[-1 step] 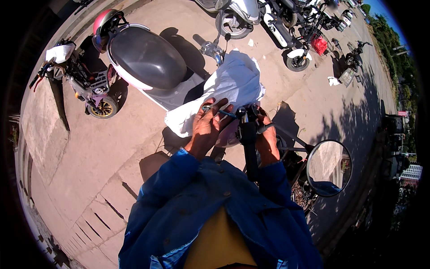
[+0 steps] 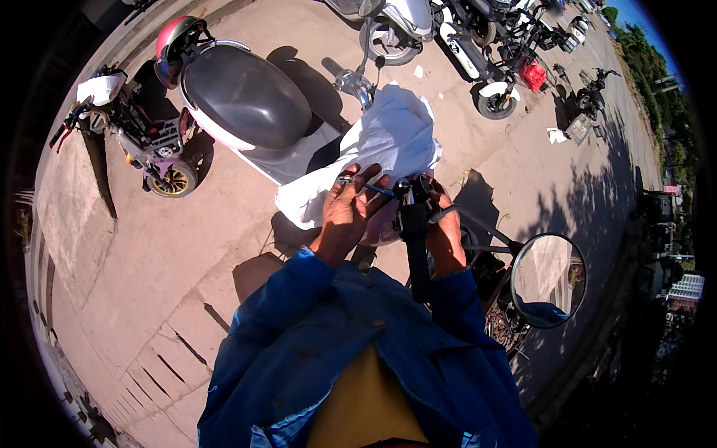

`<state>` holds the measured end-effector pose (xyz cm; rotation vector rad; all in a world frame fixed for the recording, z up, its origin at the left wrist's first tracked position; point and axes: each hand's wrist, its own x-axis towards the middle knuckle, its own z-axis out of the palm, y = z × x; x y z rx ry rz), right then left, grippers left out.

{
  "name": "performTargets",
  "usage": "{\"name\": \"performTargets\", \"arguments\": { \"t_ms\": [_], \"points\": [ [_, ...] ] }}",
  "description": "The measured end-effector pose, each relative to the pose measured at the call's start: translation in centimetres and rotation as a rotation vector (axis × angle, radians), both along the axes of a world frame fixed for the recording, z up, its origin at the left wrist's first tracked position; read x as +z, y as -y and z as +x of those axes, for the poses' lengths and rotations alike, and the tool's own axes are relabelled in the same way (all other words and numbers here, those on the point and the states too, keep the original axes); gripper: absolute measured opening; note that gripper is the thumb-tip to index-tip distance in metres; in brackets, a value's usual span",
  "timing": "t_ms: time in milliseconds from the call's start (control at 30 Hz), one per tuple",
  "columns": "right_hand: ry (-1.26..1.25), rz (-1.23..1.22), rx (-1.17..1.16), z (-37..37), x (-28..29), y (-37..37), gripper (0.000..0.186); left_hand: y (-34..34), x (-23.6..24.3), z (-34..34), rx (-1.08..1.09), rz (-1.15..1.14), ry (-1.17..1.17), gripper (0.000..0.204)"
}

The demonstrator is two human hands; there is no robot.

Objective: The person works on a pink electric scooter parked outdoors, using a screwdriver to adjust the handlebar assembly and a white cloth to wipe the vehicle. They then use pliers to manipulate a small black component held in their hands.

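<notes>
My left hand (image 2: 340,216) grips a slim blue tool (image 2: 381,190), probably a screwdriver, whose tip end meets a black handlebar assembly (image 2: 411,224). My right hand (image 2: 447,235) is closed behind that assembly, its fingertips partly hidden. A white cloth or sack (image 2: 381,131) lies rumpled just beyond both hands. A round mirror (image 2: 547,280) sticks out to the right on a black stem.
A scooter with a dark seat (image 2: 243,93) stands ahead, with a red helmet (image 2: 179,41) on it. A small purple scooter (image 2: 157,149) is at left, beside a concrete slab (image 2: 75,216). More scooters (image 2: 485,60), one holding a red bag (image 2: 532,75), stand at the upper right.
</notes>
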<state>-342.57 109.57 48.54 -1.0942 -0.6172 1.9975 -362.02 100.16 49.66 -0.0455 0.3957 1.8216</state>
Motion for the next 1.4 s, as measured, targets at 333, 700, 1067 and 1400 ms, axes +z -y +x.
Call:
{"name": "performTargets", "arguments": {
  "t_ms": [333, 700, 1067, 1400],
  "points": [
    [-0.056, -0.033, 0.026, -0.5, 0.3, 0.8, 0.042, -0.7, 0.0, 1.7, -0.155, -0.149, -0.304, 0.016],
    [-0.108, 0.061, -0.016, 1.2, -0.4, 2.1, 0.039, -1.8, -0.9, 3.0, 0.045, -0.212, -0.71, 0.013],
    [-0.207, 0.01, -0.266, 11.8, -2.7, 7.1, 0.049, 4.1, -6.8, -16.4, 0.203, -0.49, -1.106, 0.022],
    [0.314, -0.162, -0.638, 18.5, -2.4, 21.0, 0.045, -2.8, -31.8, -22.1, -0.375, -0.871, -1.82, 0.023]
  ]
}}
